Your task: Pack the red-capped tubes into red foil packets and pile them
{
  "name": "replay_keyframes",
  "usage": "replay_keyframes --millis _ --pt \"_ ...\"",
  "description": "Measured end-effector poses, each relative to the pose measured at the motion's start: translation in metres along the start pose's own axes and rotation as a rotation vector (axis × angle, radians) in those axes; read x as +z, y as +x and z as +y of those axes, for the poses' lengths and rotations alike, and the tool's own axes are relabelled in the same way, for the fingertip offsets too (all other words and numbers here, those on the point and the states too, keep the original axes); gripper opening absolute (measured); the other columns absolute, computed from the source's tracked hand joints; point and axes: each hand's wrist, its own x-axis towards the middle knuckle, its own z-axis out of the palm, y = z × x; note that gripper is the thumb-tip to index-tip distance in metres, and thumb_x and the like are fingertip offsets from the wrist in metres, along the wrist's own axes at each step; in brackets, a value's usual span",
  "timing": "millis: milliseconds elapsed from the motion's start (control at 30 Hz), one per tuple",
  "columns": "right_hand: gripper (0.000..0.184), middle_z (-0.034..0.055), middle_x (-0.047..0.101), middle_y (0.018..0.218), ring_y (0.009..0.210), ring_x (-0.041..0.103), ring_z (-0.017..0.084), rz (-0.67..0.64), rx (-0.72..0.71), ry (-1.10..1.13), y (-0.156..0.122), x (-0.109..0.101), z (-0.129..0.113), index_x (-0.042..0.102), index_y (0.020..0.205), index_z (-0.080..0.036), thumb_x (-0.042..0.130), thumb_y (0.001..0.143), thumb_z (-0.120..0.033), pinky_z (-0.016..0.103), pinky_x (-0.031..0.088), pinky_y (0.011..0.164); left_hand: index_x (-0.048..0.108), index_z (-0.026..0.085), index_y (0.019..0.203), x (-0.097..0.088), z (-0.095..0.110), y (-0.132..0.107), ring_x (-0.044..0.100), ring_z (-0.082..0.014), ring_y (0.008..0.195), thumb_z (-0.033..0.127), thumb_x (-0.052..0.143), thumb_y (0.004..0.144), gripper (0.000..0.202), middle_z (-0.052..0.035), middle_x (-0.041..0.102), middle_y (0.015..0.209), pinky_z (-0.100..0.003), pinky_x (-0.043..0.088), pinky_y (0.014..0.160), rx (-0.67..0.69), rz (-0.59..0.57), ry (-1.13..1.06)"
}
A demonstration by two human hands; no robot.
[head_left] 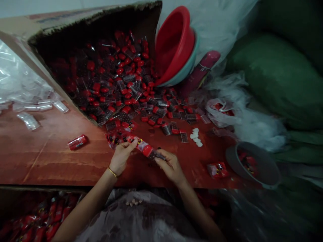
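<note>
My left hand (122, 155) pinches the near end of a clear plastic sleeve (142, 146) holding small red and black items. My right hand (170, 164) grips the other end, where a red-capped black piece (151, 153) sits in the sleeve. Both hands hover just above the red wooden table (50, 161), near its front edge. A gold bangle is on my left wrist. Just behind my left hand lie a few printed red packets (117, 137).
A tipped cardboard box (83, 23) spills a heap of red-capped pieces (126, 87) across the table. Red and teal basins (176, 47) lean at the back. A filled sleeve (77, 142) lies left, a grey bowl (252, 164) right, white bits (196, 137) between.
</note>
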Motion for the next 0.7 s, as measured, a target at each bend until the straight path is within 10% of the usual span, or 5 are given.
replay_keyframes --millis 267,533,700 --pt "0.014 -0.0036 0.049 0.056 0.049 0.043 0.009 -0.076 0.073 0.169 0.005 0.010 0.005 0.057 0.070 -0.018 0.051 0.078 -0.028 0.019 0.034 0.045 0.071 0.013 0.065 0.000 -0.003 -0.002 0.053 -0.0082 0.056 0.038 0.082 0.049 0.031 0.0015 0.066 0.060 -0.021 0.043 0.061 0.154 -0.091 0.074" --pt "0.017 -0.0046 0.046 0.058 0.049 0.042 0.009 0.145 0.045 0.139 0.006 0.032 0.016 0.053 0.081 -0.021 0.045 0.087 -0.034 0.020 0.038 0.048 0.071 0.014 0.073 0.008 -0.026 -0.004 0.061 -0.0107 0.065 0.032 0.086 0.044 0.037 -0.0016 0.071 0.072 -0.024 0.048 0.070 -0.012 -0.100 -0.174" --pt "0.019 -0.0048 0.045 0.056 0.051 0.045 0.010 0.063 0.018 0.105 0.010 0.034 0.015 0.054 0.080 -0.021 0.044 0.088 -0.036 0.020 0.037 0.049 0.068 0.014 0.066 0.007 -0.021 -0.002 0.058 -0.0086 0.061 0.036 0.083 0.050 0.031 -0.0001 0.068 0.067 -0.020 0.046 0.064 0.043 -0.077 -0.140"
